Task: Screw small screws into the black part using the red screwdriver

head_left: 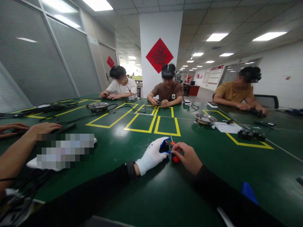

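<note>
My left hand (155,153), in a white glove with blue on the palm and fingers, is closed around a small dark part with a shiny round metal end (167,142). Most of that part is hidden by the glove. Close beside it, my bare right hand (188,157) has thumb and fingertips pinched on a screwdriver (175,159) with a red and black handle. The thin shaft points away from me across the green table (142,186). My fingers cover the middle of the handle. A few tiny bits (148,142) lie left of the glove, too small to name.
Metal bowls stand at right (205,118) and left (97,106). Dark parts (252,133) cluster by a white paper (227,127). Yellow tape (165,133) marks the table. Cables (68,119) run leftward, near another person's arm (21,151). Three people sit opposite.
</note>
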`<state>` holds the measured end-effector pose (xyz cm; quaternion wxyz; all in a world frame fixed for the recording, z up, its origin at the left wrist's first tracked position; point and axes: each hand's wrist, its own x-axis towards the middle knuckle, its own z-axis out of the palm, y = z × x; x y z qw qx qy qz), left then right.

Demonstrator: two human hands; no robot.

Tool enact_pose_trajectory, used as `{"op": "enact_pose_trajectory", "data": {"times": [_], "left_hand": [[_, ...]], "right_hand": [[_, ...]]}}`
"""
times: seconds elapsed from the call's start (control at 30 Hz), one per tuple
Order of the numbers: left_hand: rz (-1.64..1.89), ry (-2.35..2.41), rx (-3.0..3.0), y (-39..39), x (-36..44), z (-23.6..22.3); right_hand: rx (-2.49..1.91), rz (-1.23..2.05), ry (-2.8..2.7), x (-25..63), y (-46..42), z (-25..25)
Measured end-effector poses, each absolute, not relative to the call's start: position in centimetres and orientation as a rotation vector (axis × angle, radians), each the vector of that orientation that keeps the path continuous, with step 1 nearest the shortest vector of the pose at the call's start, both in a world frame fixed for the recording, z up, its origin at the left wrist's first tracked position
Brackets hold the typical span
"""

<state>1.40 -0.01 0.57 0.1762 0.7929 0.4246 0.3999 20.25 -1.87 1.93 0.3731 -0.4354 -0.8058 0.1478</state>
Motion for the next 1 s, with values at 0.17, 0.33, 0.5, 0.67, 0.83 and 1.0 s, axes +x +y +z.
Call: {"op": "enact_pose_trajectory", "data": {"times": [0.17,0.33,0.5,0.67,0.83,1.0], "left_hand": [[1.167,1.156,2.180,-0.6,1.4,0.5],[1.148,1.100,2.209,0.5,2.0,-0.2],[1.135,1.021,2.252,0.9,1.9,-0.3],[1.119,1.060,2.290,0.5,1.6,0.1],[1.030,1.118,2.337,0.8,1.7,0.4],[1.023,1.108,2.343,1.2,1.8,0.6]], "right_hand": [[-1.141,0.105,-2.179,19.9,-2.3,2.3],[-1.085,-0.220,-2.309,19.3,-2.7,2.9],[-0.989,-0.429,-2.389,18.9,-2.8,3.0],[-0.971,-0.527,-2.451,18.8,-2.9,3.0],[-0.903,-0.470,-2.470,18.8,-2.7,3.0],[-0.947,-0.257,-2.342,18.9,-2.5,2.8]]}}
